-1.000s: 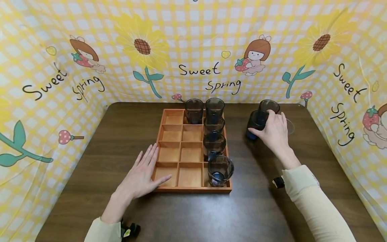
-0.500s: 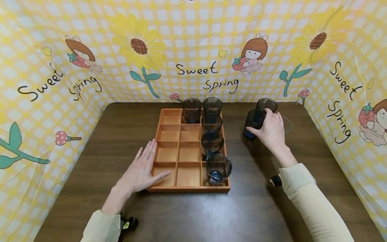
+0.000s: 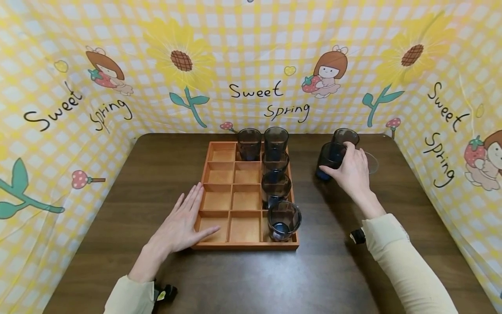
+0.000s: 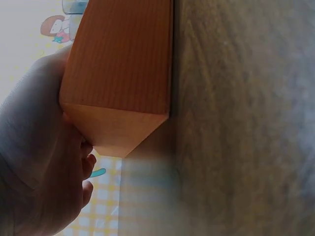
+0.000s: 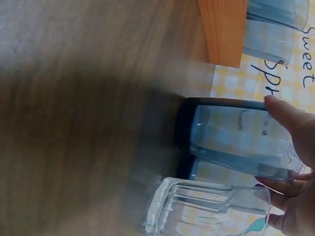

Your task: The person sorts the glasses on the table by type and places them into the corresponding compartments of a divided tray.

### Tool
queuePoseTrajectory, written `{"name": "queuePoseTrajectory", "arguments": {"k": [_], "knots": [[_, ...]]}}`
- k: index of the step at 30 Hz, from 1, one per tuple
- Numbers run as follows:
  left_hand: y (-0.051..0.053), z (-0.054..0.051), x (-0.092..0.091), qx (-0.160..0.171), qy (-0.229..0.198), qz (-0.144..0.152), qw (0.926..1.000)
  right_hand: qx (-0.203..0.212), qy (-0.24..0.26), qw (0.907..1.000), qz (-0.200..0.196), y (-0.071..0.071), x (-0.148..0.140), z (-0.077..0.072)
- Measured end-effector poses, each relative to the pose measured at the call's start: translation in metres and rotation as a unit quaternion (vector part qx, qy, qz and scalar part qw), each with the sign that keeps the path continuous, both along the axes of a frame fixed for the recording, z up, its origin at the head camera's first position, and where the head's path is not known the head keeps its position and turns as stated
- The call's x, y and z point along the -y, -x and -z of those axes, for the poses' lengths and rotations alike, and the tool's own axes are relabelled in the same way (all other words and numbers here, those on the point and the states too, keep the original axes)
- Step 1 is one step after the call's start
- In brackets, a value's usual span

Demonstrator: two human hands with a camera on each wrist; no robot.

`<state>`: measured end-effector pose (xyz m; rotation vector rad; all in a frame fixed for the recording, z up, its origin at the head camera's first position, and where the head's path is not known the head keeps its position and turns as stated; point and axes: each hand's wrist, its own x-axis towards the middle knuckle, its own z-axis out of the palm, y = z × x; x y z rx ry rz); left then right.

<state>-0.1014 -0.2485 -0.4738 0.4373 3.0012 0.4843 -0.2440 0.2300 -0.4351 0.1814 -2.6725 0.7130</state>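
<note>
My left hand (image 3: 176, 229) lies along the left side of the wooden tray (image 3: 245, 246), fingers straight against its edge and thumb over the near-left compartment. Thumb and fingers of my right hand (image 3: 354, 174) grip a dark glass (image 3: 328, 162), upright right of the tray; the right wrist view shows this glass (image 5: 231, 132) between thumb and fingers. Another dark glass (image 3: 346, 134) stands just behind it. Dark glasses fill the tray's right column, the nearest glass (image 3: 284, 221) at the front; one more glass (image 3: 249, 144) occupies the middle column's back compartment.
A clear ribbed glass (image 5: 211, 206) stands beside the gripped one in the right wrist view, mostly hidden by my right hand in the head view. Patterned yellow-and-white cloth (image 3: 251, 65) surrounds the back and sides of the dark wooden table (image 3: 243, 283).
</note>
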Motion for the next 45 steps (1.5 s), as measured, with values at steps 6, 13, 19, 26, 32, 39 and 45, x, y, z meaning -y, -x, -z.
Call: {"name": "queuePoseTrajectory", "arguments": {"k": [6,13,19,26,32,39,45], "knots": [[0.002,0.003,0.0,-0.028,0.005,0.025,0.9993,-0.007,-0.001,1.0,0.005,-0.001,-0.002,0.001],[-0.003,-0.001,0.005,-0.022,0.009,0.025,0.9994,0.016,0.002,0.9999,0.001,0.0,0.005,0.003],[0.002,-0.001,0.01,-0.022,-0.002,0.019,0.9996,0.039,0.018,0.9991,-0.001,-0.004,0.011,-0.002],[0.016,-0.003,0.01,-0.027,-0.003,0.03,0.9992,0.047,0.035,0.9982,-0.014,-0.005,0.022,0.0],[0.024,-0.003,0.012,-0.008,-0.004,0.033,0.9994,0.048,0.061,0.9968,-0.018,-0.004,0.028,0.005],[0.027,-0.002,0.015,-0.001,-0.002,0.023,0.9997,0.051,0.087,0.9946,-0.025,-0.001,0.028,0.01],[0.027,0.001,0.014,-0.006,0.001,0.022,0.9997,0.028,0.163,0.9862,-0.01,0.012,0.021,0.044]]}}
